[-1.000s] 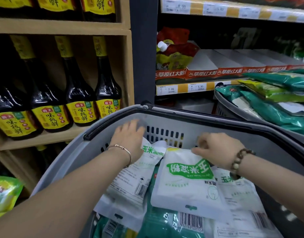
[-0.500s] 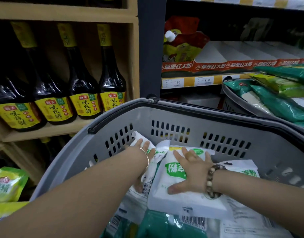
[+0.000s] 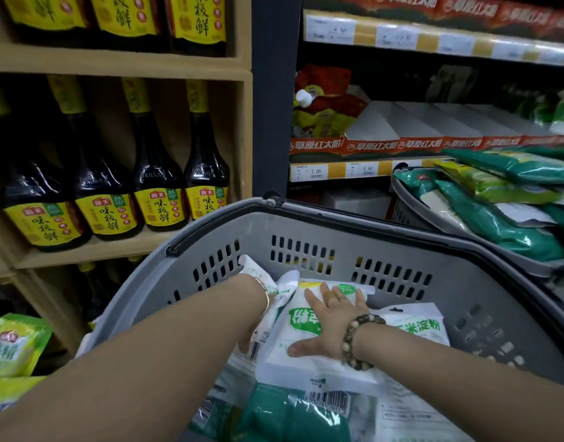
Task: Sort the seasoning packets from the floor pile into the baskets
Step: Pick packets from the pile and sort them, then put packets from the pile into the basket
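Observation:
A grey plastic basket (image 3: 338, 224) right in front of me holds several white and green seasoning packets. My right hand (image 3: 328, 327) lies flat, fingers spread, on a white packet with a green label (image 3: 293, 355) on top of the stack. My left hand (image 3: 253, 317) is pushed down edge-on between that packet and another white packet (image 3: 258, 272) by the basket's left wall; its fingers are hidden. A white starch packet (image 3: 417, 327) lies to the right and a green packet (image 3: 274, 416) lies underneath.
A second grey basket (image 3: 411, 215) at the right is heaped with green packets (image 3: 497, 224). Yellow-green packets (image 3: 13, 346) lie low at the left. Wooden shelves with dark sauce bottles (image 3: 159, 186) stand behind the basket, with price-tagged store shelves (image 3: 338, 170) to the right.
Both hands came down from the basket's far wall onto the packets. My right hand flattened on the white packet and my left hand slid down beside it.

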